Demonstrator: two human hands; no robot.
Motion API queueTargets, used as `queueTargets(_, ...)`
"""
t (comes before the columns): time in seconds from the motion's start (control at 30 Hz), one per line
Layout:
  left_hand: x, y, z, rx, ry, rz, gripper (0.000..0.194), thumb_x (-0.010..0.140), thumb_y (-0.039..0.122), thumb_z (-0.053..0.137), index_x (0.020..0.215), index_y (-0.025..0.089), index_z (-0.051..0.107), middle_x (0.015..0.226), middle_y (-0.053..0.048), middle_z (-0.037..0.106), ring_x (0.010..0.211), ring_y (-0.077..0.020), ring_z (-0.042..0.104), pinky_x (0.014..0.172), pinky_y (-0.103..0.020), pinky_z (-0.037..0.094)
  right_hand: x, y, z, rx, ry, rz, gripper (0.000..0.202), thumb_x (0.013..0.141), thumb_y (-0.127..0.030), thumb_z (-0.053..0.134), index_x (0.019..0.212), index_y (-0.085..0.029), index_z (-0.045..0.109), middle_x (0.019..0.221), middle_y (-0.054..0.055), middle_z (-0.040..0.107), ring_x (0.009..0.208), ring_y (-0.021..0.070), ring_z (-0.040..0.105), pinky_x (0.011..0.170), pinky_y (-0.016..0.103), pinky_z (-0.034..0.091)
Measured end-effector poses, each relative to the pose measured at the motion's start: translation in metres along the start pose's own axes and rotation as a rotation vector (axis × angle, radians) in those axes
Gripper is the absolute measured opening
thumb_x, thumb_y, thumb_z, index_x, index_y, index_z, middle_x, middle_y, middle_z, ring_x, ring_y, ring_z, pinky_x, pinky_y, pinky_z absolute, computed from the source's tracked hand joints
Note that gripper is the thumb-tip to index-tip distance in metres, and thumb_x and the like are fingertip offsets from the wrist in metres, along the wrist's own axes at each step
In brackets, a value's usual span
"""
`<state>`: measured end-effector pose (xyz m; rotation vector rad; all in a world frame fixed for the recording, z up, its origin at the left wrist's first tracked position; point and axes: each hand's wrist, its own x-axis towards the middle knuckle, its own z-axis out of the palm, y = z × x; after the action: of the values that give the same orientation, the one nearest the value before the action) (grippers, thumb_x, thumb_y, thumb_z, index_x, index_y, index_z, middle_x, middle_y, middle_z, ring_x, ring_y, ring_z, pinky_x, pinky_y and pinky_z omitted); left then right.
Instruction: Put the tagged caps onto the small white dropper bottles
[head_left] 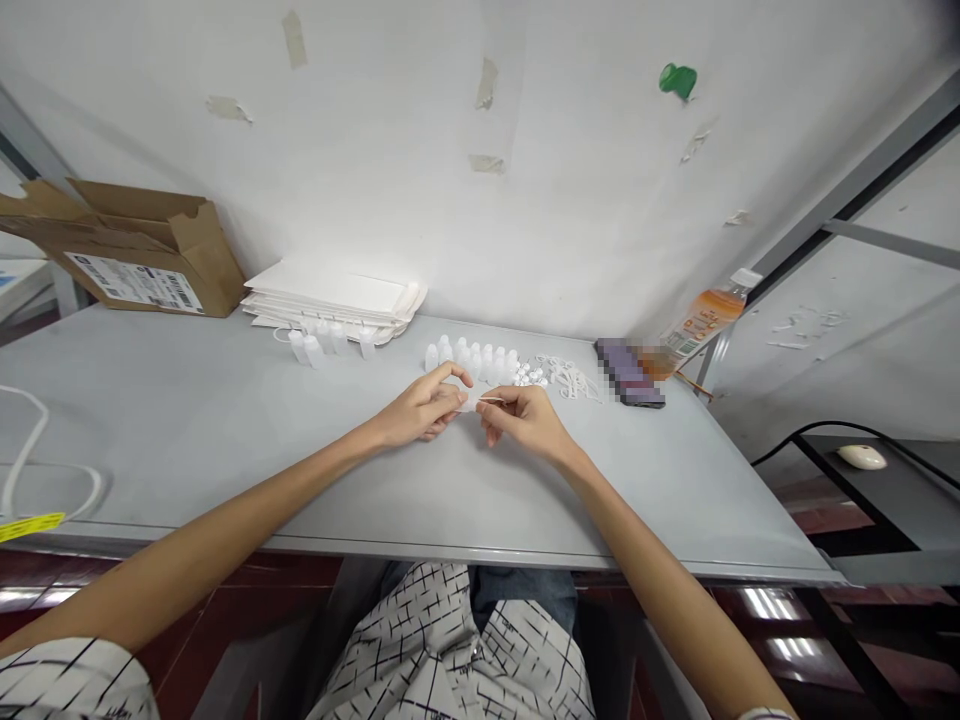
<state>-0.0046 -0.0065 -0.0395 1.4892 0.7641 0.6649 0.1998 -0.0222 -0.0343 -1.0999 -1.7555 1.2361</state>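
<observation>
Above the grey table (450,500), my left hand (424,405) is closed round a small white bottle (468,404) lying on its side. My right hand (525,415) pinches a thin white strip (491,399) at the bottle's end, close to my left fingertips. Just beyond my hands stands a group of small white bottles (472,358). Small white caps (529,374) and a heap of white loops (570,378) lie to the right of them. Further left, several bottles with thin tips (312,350) stand apart.
At the back left are an open cardboard box (150,250) and a stack of white sheets (330,293). A phone (628,372) and an orange drink bottle (697,325) are at the right. A white cable (30,440) lies at the left edge.
</observation>
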Motion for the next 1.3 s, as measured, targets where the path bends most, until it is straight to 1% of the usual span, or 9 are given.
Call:
queueTargets(0.07, 0.0015, -0.0007, 0.0007, -0.015, 0.029, 0.043, 0.022, 0.095, 0.041, 0.051, 0.106, 0.023, 0.044, 0.064, 0.009, 0.037, 0.044, -0.0044, 0.026, 0.042, -0.017, 0.022, 0.0006, -0.0010, -0.0003, 0.007, 0.007, 0.019, 0.025, 0.082, -0.038, 0.063, 0.074, -0.015, 0.065, 0.062, 0.001, 0.063, 0.050, 0.0144, 0.064, 0.054, 0.027, 0.050)
queueTargets(0.17, 0.0019, -0.0010, 0.0014, -0.022, 0.031, 0.069, 0.025, 0.095, 0.046, 0.052, 0.103, 0.023, 0.046, 0.061, 0.010, 0.030, 0.045, -0.0045, 0.024, 0.042, -0.017, 0.020, 0.0001, -0.0029, 0.0002, -0.006, 0.006, 0.019, 0.022, 0.081, -0.036, 0.063, 0.073, -0.015, 0.064, 0.060, 0.001, 0.063, 0.050, 0.0149, 0.064, 0.055, 0.027, 0.049)
queueTargets(0.37, 0.0007, 0.0003, -0.0003, -0.097, -0.010, -0.052, 0.028, 0.094, 0.050, 0.053, 0.101, 0.024, 0.045, 0.059, 0.011, 0.018, 0.043, -0.0046, 0.017, 0.041, -0.016, 0.013, -0.0026, -0.0031, 0.0024, -0.058, -0.001, -0.046, 0.021, 0.082, -0.029, 0.062, 0.065, -0.017, 0.059, 0.056, -0.002, 0.056, 0.049, 0.0146, 0.063, 0.054, 0.026, 0.046)
queueTargets(0.5, 0.0013, 0.0019, -0.0013, -0.178, -0.019, -0.137, 0.024, 0.094, 0.046, 0.053, 0.099, 0.025, 0.045, 0.060, 0.010, 0.019, 0.042, -0.0043, 0.017, 0.040, -0.015, 0.013, -0.0036, -0.0025, 0.0034, -0.073, -0.010, -0.075, 0.022, 0.081, -0.030, 0.062, 0.064, -0.017, 0.056, 0.054, -0.003, 0.053, 0.048, 0.0133, 0.060, 0.053, 0.026, 0.045)
queueTargets(0.67, 0.0019, 0.0041, -0.0013, -0.205, -0.039, -0.172, 0.022, 0.094, 0.044, 0.054, 0.099, 0.025, 0.044, 0.059, 0.010, 0.022, 0.041, -0.0040, 0.018, 0.039, -0.015, 0.014, -0.0047, -0.0027, 0.0055, -0.207, 0.030, -0.160, 0.027, 0.082, -0.026, 0.057, 0.057, -0.019, 0.050, 0.051, -0.002, 0.051, 0.047, 0.0115, 0.055, 0.051, 0.025, 0.043)
queueTargets(0.87, 0.0011, 0.0033, -0.0010, -0.143, -0.065, -0.090, 0.028, 0.093, 0.048, 0.054, 0.103, 0.025, 0.043, 0.059, 0.011, 0.020, 0.042, -0.0043, 0.019, 0.041, -0.015, 0.017, -0.0045, -0.0005, 0.0071, -0.309, 0.106, -0.225, 0.013, 0.080, -0.025, 0.056, 0.068, -0.018, 0.058, 0.055, -0.002, 0.054, 0.049, 0.0115, 0.052, 0.051, 0.025, 0.043)
queueTargets(1.1, -0.0002, 0.0000, -0.0019, -0.114, -0.111, -0.049, 0.025, 0.094, 0.045, 0.053, 0.107, 0.026, 0.042, 0.058, 0.012, 0.020, 0.044, -0.0055, 0.019, 0.042, -0.017, 0.021, -0.0050, 0.0037, 0.0055, -0.311, 0.059, -0.240, 0.018, 0.087, -0.031, 0.054, 0.078, -0.017, 0.061, 0.055, -0.001, 0.059, 0.050, 0.0130, 0.057, 0.053, 0.026, 0.046)
queueTargets(1.2, -0.0003, -0.0010, -0.0008, -0.065, -0.109, -0.018, 0.024, 0.096, 0.043, 0.050, 0.110, 0.026, 0.042, 0.058, 0.011, 0.024, 0.045, -0.0064, 0.021, 0.043, -0.018, 0.022, -0.0053, 0.0039, 0.0054, -0.249, 0.044, -0.194, 0.018, 0.089, -0.032, 0.054, 0.081, -0.017, 0.061, 0.054, -0.001, 0.060, 0.048, 0.0136, 0.059, 0.053, 0.026, 0.046)
queueTargets(1.3, -0.0020, 0.0001, 0.0021, 0.122, -0.059, 0.072, 0.024, 0.097, 0.042, 0.045, 0.113, 0.024, 0.043, 0.063, 0.008, 0.035, 0.047, -0.0071, 0.026, 0.046, -0.019, 0.025, -0.0049, 0.0031, 0.0049, -0.180, 0.042, -0.133, 0.019, 0.090, -0.033, 0.054, 0.084, -0.017, 0.063, 0.054, -0.001, 0.062, 0.050, 0.0142, 0.063, 0.053, 0.026, 0.047)
